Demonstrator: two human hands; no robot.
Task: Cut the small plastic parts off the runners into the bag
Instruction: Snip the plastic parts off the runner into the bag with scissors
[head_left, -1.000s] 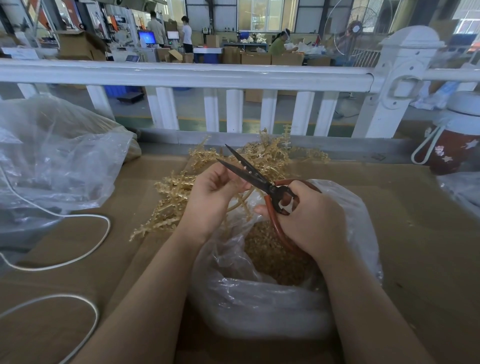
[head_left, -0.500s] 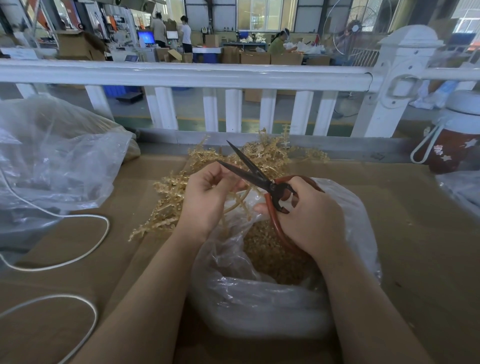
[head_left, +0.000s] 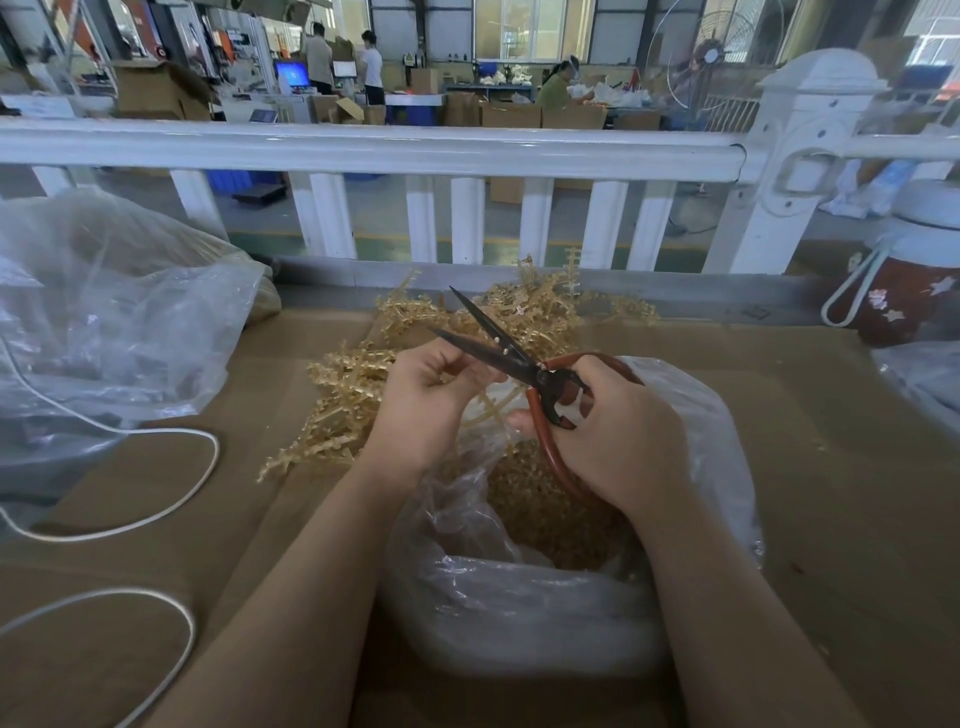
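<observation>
Two hands busy, mid-snip over the bag.

Left hand (head_left: 431, 400) pinches a thin tan runner (head_left: 488, 405) in curled fingers, held just above the open mouth of the clear bag (head_left: 519, 597). Right hand (head_left: 618, 431) is wrapped round the red loop handles of the scissors (head_left: 519, 358), blades apart, pointing up and away. Bag already holds a heap of cut parts (head_left: 550, 514); uncut runners pile (head_left: 467, 322) sits on the table (head_left: 831, 467) right behind it. Runner looks light, springy and brittle at the gates, so parts probably fly if cut away from the bag. Best grip, I'd say: on the bare stem close to the cut, parts hanging over the opening.
</observation>
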